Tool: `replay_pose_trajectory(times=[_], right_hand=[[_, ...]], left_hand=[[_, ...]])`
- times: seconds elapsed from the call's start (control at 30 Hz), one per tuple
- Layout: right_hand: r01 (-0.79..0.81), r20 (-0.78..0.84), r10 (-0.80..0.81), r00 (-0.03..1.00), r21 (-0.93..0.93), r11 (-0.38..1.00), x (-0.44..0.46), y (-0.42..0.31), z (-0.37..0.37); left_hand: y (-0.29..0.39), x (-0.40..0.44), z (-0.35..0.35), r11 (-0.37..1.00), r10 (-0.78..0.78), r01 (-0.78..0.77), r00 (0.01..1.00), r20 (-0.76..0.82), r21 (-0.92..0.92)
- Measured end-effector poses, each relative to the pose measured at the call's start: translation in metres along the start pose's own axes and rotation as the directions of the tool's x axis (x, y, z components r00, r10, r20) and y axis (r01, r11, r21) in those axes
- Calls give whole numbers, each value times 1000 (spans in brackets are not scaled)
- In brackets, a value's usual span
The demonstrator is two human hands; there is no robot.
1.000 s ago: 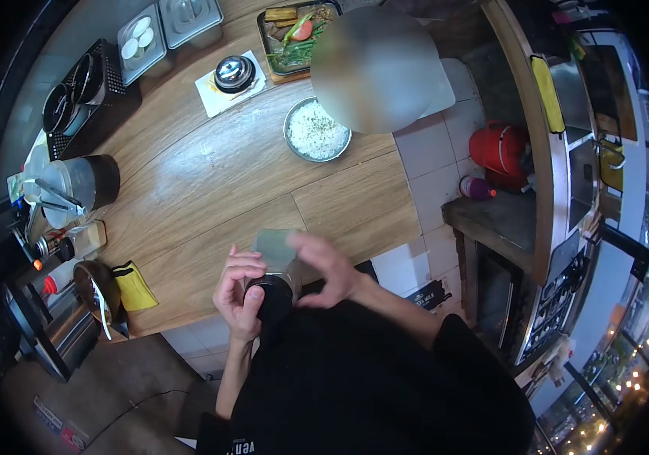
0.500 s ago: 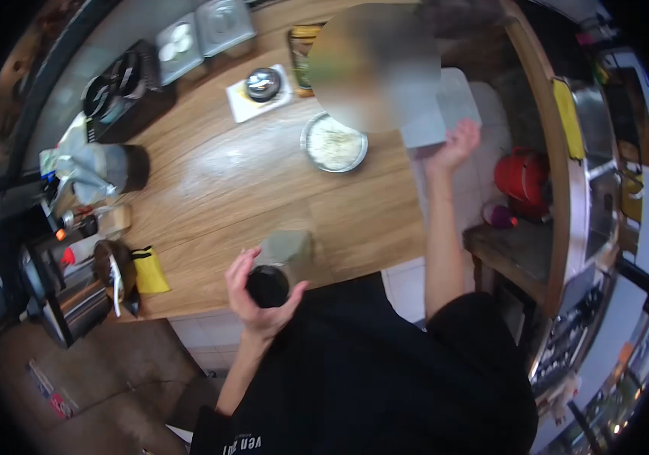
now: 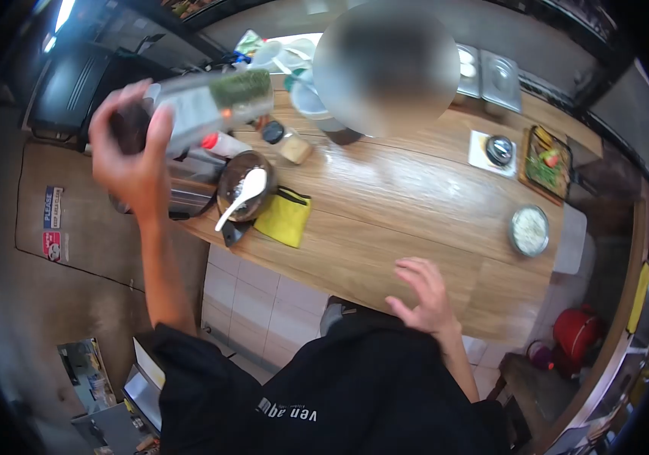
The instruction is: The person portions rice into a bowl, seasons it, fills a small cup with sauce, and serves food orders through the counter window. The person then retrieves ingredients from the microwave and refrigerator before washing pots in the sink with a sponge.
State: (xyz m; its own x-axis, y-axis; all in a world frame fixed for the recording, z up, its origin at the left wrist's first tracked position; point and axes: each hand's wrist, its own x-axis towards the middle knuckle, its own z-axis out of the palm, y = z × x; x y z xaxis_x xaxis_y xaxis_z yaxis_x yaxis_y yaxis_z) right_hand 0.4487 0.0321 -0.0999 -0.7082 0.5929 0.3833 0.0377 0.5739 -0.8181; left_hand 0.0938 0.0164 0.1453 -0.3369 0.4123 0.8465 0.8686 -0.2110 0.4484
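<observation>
1. We found the jar (image 3: 203,105) in the upper left of the frame, raised off the table (image 3: 385,220) and tipped on its side, its dark lid (image 3: 128,127) toward the palm and its green flakes (image 3: 241,88) at the far end.
2. The left hand (image 3: 131,155) had its fingers wrapped round the lid end; blur hid just where each one pressed.
3. The right hand (image 3: 427,297), in the lower half right of centre, held nothing that we could see; its fingers were spread and loosely curved.
4. We judged the jar light, with stiff, smooth walls that might slip under damp fingers, and a loose filling. We could not tell glass from plastic, so we rated it as possibly fragile.
5. The surest hold, we thought, was round the body just below the lid.
6. Left of centre we counted one smaller jar (image 3: 294,147), one brown bowl (image 3: 226,178), one white spoon (image 3: 248,189) across it and one yellow cloth (image 3: 286,218) beside it.
7. Toward the right we counted one rice bowl (image 3: 529,230), one food tray (image 3: 546,161), one metal dome (image 3: 499,149) on one white sheet (image 3: 480,157), and, in the upper right, two metal tubs (image 3: 500,82).
</observation>
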Motion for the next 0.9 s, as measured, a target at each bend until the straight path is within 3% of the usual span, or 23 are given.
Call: replay_pose_trajectory(times=[0.07, 0.13, 0.2, 0.27, 0.33, 0.43, 0.53, 0.57, 0.67, 0.8, 0.83, 0.87, 0.9], right_hand=[[-24, -13, 23, 1000, -50, 998, 22, -2, 18], [-148, -108, 135, 985, -116, 982, 37, -1, 32], [-185, -162, 155, 975, -191, 964, 57, -2, 43], [-245, -222, 189, 957, -261, 934, 78, -14, 52], [-290, -302, 192, 934, -321, 902, 100, -26, 53], [-359, -383, 237, 893, -288, 888, 122, -39, 61], [-393, -338, 288, 896, -301, 869, 146, -42, 70], [-393, -332, 289, 898, -309, 866, 151, -41, 71], [-323, -312, 206, 927, -389, 863, 167, -38, 77], [-217, -315, 80, 946, -428, 877, 180, -55, 95], [-196, -310, 69, 948, -402, 894, 178, -55, 106], [-175, -304, 57, 951, -375, 910, 176, -55, 118], [-216, -306, 112, 945, -334, 917, 171, -54, 132]], left_hand=[[-60, 42, -10, 923, -99, 12, 973, 208, 385], [-112, 48, 10, 945, -203, 121, 945, 256, 303], [-172, 44, 36, 951, -73, -6, 967, 244, 310], [-212, 35, 62, 976, -92, 43, 970, 226, 212], [-241, 27, 78, 950, -78, 2, 970, 232, 311], [-275, 28, 81, 951, -161, 55, 927, 338, 303], [-305, 17, 91, 945, -261, 149, 880, 396, 291], [-312, 13, 96, 937, -298, 178, 855, 425, 299], [-338, -6, 118, 933, -254, 74, 828, 500, 352], [-346, -24, 135, 877, -404, 116, 704, 585, 466], [-333, -22, 129, 840, -371, -18, 709, 599, 542], [-318, -27, 122, 856, -271, -32, 821, 503, 515], [-300, -23, 105, 935, -151, -1, 903, 402, 354]])
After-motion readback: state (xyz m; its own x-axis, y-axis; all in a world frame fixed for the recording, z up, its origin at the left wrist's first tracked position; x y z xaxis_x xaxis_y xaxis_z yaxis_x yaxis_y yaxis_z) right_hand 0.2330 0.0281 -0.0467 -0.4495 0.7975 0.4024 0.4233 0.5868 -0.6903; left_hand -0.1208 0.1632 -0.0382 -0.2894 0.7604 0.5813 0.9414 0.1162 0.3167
